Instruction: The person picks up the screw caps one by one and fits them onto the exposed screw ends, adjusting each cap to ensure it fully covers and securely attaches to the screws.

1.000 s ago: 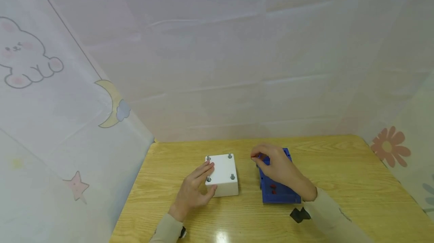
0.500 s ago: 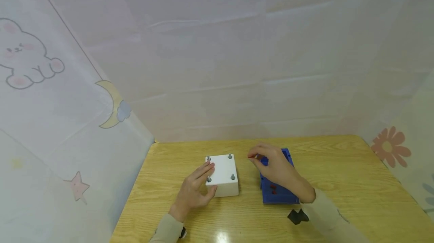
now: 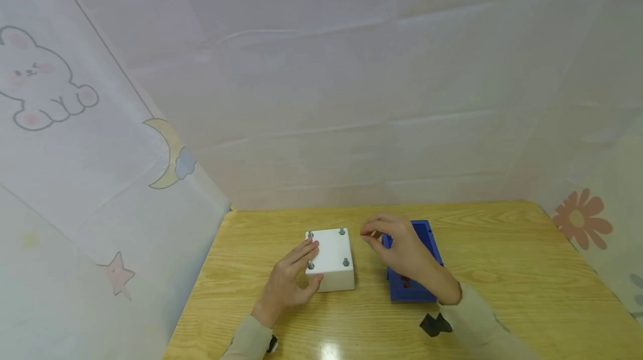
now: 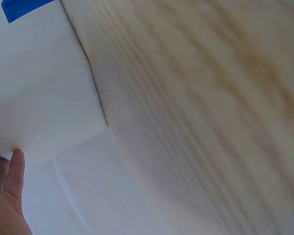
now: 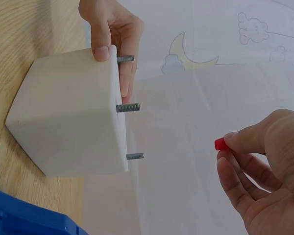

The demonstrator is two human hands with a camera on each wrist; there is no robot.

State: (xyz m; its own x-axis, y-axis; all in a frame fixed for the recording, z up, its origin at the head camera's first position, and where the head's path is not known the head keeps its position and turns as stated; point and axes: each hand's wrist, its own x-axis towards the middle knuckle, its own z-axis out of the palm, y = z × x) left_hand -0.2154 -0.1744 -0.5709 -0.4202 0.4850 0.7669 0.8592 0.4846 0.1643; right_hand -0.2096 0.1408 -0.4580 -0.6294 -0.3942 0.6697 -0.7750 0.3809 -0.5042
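Note:
A white block [image 3: 330, 254] stands on the wooden table, with several threaded metal studs [image 5: 128, 107] upright at its top corners. My left hand [image 3: 288, 282] rests on its left side, fingers laid straight over the top and thumb against the front face. Between thumb and forefinger, my right hand [image 3: 404, 248] pinches a small red cylindrical piece [image 5: 221, 144]. That hand is in the air to the right of the block, apart from the studs. Below the right hand lies a blue tray [image 3: 413, 296], partly covered by the hand and forearm in the head view.
Small red pieces [image 3: 406, 282] lie in the blue tray. A black scrap-like item [image 3: 435, 325] shows beside the right sleeve. Light patterned sheets [image 3: 321, 97] hang behind and beside the wooden table [image 3: 507, 259].
My right hand has moved left from over the blue tray toward the white block, carrying the small red piece. The left hand has stayed on the block.

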